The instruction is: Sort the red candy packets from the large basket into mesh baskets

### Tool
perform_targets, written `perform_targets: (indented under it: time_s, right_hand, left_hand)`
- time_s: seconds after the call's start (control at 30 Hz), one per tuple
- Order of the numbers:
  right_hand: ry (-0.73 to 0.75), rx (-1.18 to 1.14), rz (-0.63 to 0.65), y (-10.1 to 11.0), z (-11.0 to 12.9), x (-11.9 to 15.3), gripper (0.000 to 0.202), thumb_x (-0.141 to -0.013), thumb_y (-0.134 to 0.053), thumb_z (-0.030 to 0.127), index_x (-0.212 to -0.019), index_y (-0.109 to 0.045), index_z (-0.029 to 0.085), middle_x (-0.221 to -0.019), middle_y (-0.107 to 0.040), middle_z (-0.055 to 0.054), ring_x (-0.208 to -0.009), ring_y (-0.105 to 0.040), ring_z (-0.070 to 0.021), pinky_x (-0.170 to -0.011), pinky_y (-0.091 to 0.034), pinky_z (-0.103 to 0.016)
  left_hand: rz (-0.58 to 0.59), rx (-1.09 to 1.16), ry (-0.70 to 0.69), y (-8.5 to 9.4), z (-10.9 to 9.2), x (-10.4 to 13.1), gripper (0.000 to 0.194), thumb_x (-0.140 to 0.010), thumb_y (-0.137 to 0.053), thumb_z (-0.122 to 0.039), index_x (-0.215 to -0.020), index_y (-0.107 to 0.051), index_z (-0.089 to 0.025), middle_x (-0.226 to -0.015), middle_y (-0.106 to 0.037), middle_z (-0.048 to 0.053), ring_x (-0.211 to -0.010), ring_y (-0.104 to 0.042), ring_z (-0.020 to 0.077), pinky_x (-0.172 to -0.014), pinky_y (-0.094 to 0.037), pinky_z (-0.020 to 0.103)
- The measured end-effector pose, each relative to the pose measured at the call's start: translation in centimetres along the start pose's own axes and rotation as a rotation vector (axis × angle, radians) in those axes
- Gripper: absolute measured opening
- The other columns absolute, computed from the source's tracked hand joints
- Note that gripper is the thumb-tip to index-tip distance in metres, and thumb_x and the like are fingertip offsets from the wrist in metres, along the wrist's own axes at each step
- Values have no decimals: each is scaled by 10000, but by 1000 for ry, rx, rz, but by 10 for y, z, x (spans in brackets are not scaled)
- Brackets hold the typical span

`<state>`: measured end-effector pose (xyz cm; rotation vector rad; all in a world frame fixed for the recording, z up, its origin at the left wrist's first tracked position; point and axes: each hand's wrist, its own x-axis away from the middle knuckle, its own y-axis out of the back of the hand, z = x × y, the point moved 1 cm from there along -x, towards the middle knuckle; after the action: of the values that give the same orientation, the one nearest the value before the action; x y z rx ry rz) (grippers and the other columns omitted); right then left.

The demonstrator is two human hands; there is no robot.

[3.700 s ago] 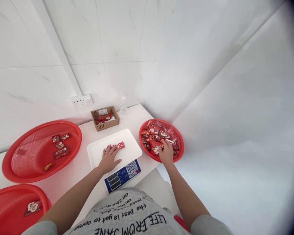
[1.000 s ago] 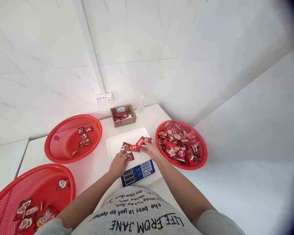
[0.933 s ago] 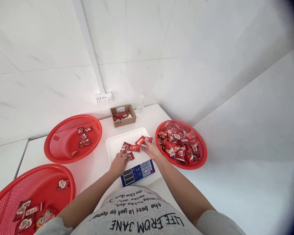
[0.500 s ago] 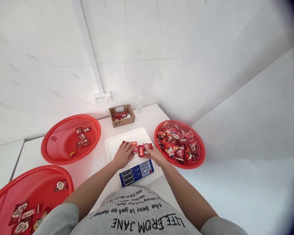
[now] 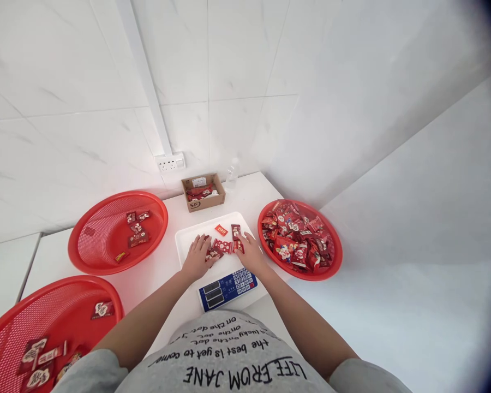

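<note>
Several small red snack packets (image 5: 222, 246) lie on the white tray (image 5: 183, 233) of a digital scale with a blue keypad panel (image 5: 228, 290). My left hand (image 5: 197, 259) rests at the tray's left, fingers spread, partly covering a dark red packet. At the right, my right hand (image 5: 250, 254) has its fingers stretched apart, touching a red packet beneath them. Beyond its fingertips lies an upright dark red packet (image 5: 235, 231). A small orange-red packet (image 5: 221, 230) lies by itself near the back of the tray.
A red basket (image 5: 337, 256) heaped with red packets stands at right. At left are a red basket (image 5: 74, 246) and a nearer one (image 5: 113, 292), each with several packets. Behind the scale are a cardboard box (image 5: 207, 203) holding packets and a clear bottle (image 5: 232, 173).
My right hand has let go of the packets it held, and they now lie on the tray. My left hand has shifted slightly left, uncovering the orange-red packet.
</note>
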<state>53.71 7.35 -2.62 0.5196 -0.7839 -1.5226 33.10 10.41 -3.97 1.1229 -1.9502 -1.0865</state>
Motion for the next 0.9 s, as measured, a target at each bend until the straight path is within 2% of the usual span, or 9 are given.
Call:
perform_targets:
  time_s: [0.1,0.2,0.27,0.43,0.53,0.63,0.73,0.83,0.9]
  right_hand:
    - [-10,140,69,-5,-5,3,538,-785,-539,233,-1311,-438,180,-1409,-334,-128,-1298,-295,-274,-1056,-255,-402]
    - [50,174,109,-9,-6,3,515,-794,-520,212,-1299,-455,135,-1365,-395,-149,-1267,-339,-261,-1052,-266,-374]
    - [100,179,122,-12,-5,3,500,-789,-524,201,-1284,-477,148,-1341,-432,-138,-1254,-355,-253,-1046,-274,-370]
    - [147,178,116,-12,-3,6,442,-772,-549,206,-1209,-551,268,-1327,-466,-66,-1238,-376,-245,-1023,-292,-395]
    - [114,175,84,-9,-6,4,425,-798,-519,243,-1222,-542,243,-1318,-471,-90,-1220,-398,-253,-1013,-300,-402]
    - [50,187,48,-4,-8,-7,469,-822,-487,258,-1287,-476,199,-1337,-437,-138,-1229,-381,-283,-1008,-290,-419]
    - [9,234,47,-1,-5,-22,459,-850,-452,284,-1307,-445,241,-1344,-423,-136,-1228,-368,-308,-988,-280,-451]
    - [13,284,68,-1,3,-35,395,-854,-453,334,-1245,-496,299,-1293,-465,-113,-1190,-394,-312,-952,-290,-461]
    - [24,276,71,-2,8,-39,332,-831,-497,320,-1155,-561,292,-1233,-503,-106,-1147,-422,-300,-932,-302,-442]
  left_hand:
    - [26,-7,16,-1,4,10,657,-806,-527,-430,-1369,-317,-163,-1482,-211,140,-1369,-97,299,-1088,-176,463]
    - [58,-41,23,-3,6,13,611,-812,-531,-392,-1355,-354,-173,-1483,-213,131,-1367,-93,312,-1086,-165,478]
    - [59,-60,11,-3,7,13,576,-820,-524,-368,-1348,-371,-193,-1479,-233,114,-1367,-99,314,-1085,-164,482]
    - [72,-58,-40,-3,7,7,568,-817,-535,-347,-1348,-372,-230,-1467,-274,91,-1367,-112,299,-1084,-181,476]
    - [63,-30,-47,-3,6,9,618,-813,-540,-353,-1376,-319,-222,-1475,-248,108,-1370,-106,288,-1085,-187,470]
    - [44,-18,-53,-5,4,14,604,-821,-525,-361,-1373,-321,-224,-1481,-231,108,-1370,-113,285,-1083,-192,474]
    - [38,-34,-91,-8,1,19,527,-821,-525,-349,-1322,-403,-242,-1479,-241,89,-1366,-134,290,-1080,-189,489]
    - [30,-33,-129,-9,-1,23,493,-816,-532,-349,-1290,-442,-246,-1481,-236,84,-1364,-139,290,-1074,-201,501]
    - [23,-22,-141,-9,-1,25,485,-816,-532,-349,-1283,-449,-245,-1480,-238,84,-1365,-137,286,-1071,-212,503]
